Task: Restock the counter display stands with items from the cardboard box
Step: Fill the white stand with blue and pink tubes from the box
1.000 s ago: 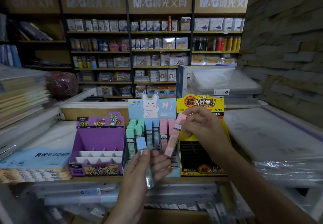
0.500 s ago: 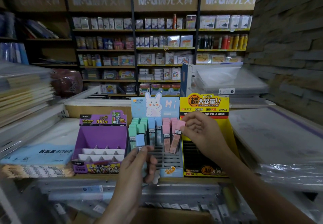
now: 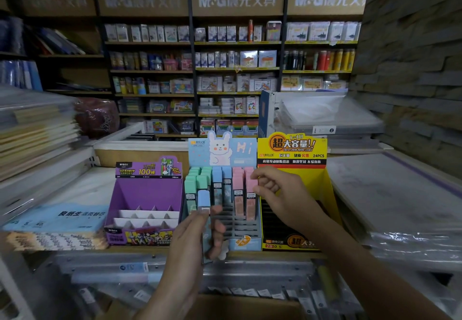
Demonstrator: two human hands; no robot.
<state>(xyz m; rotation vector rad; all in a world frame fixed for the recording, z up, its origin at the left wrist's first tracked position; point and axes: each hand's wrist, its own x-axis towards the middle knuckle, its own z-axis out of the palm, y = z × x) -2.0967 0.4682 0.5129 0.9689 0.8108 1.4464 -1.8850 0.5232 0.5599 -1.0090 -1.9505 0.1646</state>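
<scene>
A blue-capped case [image 3: 203, 201] is gripped upright in the left hand [image 3: 192, 242], just before the open grey slots [image 3: 236, 224] of the bunny display stand [image 3: 225, 148]. The right hand [image 3: 282, 194] is loosely curled against the rightmost pink case [image 3: 250, 203] standing in its row; whether that case is pinched cannot be told. The stand is hemmed in by a purple stand [image 3: 147, 194] and a yellow stand [image 3: 292, 149] near the desk [image 3: 140, 250] edge, with the cardboard box [image 3: 237, 307] below.
</scene>
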